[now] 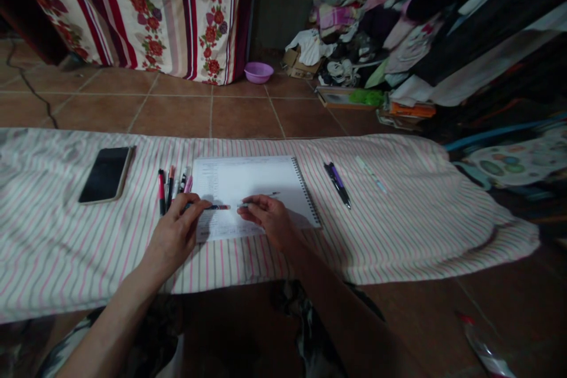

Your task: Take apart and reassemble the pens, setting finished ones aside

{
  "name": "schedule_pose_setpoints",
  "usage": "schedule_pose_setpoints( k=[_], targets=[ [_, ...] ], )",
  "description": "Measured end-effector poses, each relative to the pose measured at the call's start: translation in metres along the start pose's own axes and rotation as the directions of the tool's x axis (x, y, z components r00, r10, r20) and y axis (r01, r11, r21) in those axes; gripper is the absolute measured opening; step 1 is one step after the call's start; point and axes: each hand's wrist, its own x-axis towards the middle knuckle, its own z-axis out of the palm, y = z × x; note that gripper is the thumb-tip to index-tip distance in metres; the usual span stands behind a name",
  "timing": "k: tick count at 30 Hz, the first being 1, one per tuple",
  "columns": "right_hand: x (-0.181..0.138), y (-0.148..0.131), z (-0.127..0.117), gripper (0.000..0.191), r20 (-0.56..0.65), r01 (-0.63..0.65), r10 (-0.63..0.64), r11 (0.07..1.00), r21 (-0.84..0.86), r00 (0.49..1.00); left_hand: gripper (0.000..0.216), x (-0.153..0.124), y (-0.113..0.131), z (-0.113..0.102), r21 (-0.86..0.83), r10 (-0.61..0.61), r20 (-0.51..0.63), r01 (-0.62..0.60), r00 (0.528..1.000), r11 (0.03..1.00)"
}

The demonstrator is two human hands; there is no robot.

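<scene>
A spiral notebook (254, 180) lies open on a striped cloth (398, 218) spread over the floor. My left hand (177, 233) rests on the notebook's left edge and pinches the dark end of a pen (218, 207). My right hand (268, 218) is closed on the pen's other end, or on its cap, over the page. Several pens (170, 186) lie in a row just left of the notebook, close to my left hand.
A dark phone (105, 174) lies face up at the left of the cloth. Two pens (337, 184) and a pale pen (371, 175) lie right of the notebook. Beyond are tiled floor, a purple bowl (258, 72), a floral sheet (146, 6) and heaped clothes (376, 18).
</scene>
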Motion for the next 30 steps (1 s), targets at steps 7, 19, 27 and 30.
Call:
schedule_pose_setpoints(
  k=[7, 19, 27, 30],
  targets=[
    [0.001, 0.004, -0.002, 0.023, -0.011, 0.016, -0.016, 1.000, 0.004, 1.000, 0.022, 0.001, -0.006, 0.005, -0.035, -0.052, -0.029, 0.051, 0.998, 0.998],
    [0.002, 0.006, -0.005, 0.023, 0.044, 0.027, -0.026, 1.000, -0.008, 0.999, 0.018, -0.004, 0.001, 0.012, 0.277, 0.018, 0.071, -0.037, 0.997, 0.960],
    [0.005, 0.010, -0.002, 0.021, -0.001, 0.033, -0.033, 0.999, 0.002, 0.999, 0.027, -0.002, 0.005, 0.018, 0.227, -0.010, 0.090, -0.011, 0.996, 0.974],
    [0.003, 0.007, 0.000, 0.015, 0.009, 0.035, -0.035, 0.999, 0.013, 0.999, 0.028, -0.001, 0.012, 0.016, 0.222, -0.030, 0.099, 0.007, 0.995, 0.975]
  ],
)
